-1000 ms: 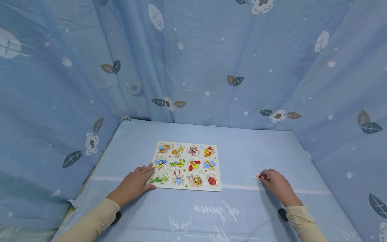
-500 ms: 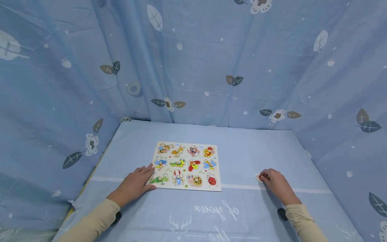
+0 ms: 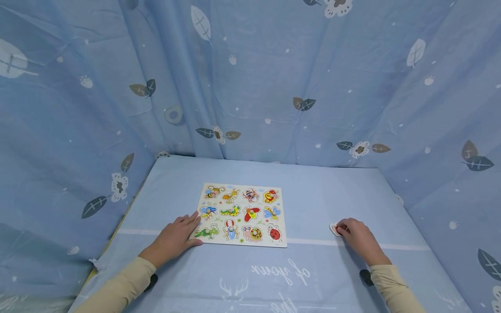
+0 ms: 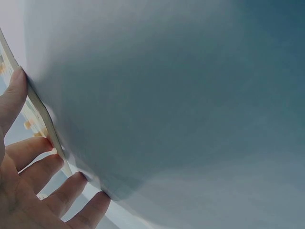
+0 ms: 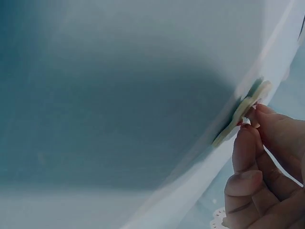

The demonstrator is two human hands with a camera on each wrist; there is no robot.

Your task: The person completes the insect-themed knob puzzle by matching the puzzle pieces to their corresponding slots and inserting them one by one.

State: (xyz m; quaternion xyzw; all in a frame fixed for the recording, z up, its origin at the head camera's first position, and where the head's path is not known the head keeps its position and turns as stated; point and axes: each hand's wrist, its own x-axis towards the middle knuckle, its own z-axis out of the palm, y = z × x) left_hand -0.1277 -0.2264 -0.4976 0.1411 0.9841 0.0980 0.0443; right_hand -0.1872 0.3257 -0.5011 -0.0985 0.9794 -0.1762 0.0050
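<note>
A wooden peg puzzle board [image 3: 242, 215] with colourful insect pictures lies on the table, left of centre in the head view. My left hand [image 3: 176, 237] rests at its left edge with fingers extended and spread. In the left wrist view the thumb and fingertips [image 4: 56, 162] meet the board's pale side. Farther right, my right hand [image 3: 358, 237] pinches a small puzzle piece, white and red on top [image 3: 334, 229], by its knob. Seen edge-on in the right wrist view, that wooden piece [image 5: 240, 113] is close over the cloth; fingers cover part of its picture.
A light blue cloth [image 3: 309, 200] with white printed lettering covers the table. Blue patterned curtains [image 3: 258, 78] enclose the back and both sides. Several pieces with round knobs sit in the board; the ladybug spot [image 3: 275, 234] at its lower right shows no knob.
</note>
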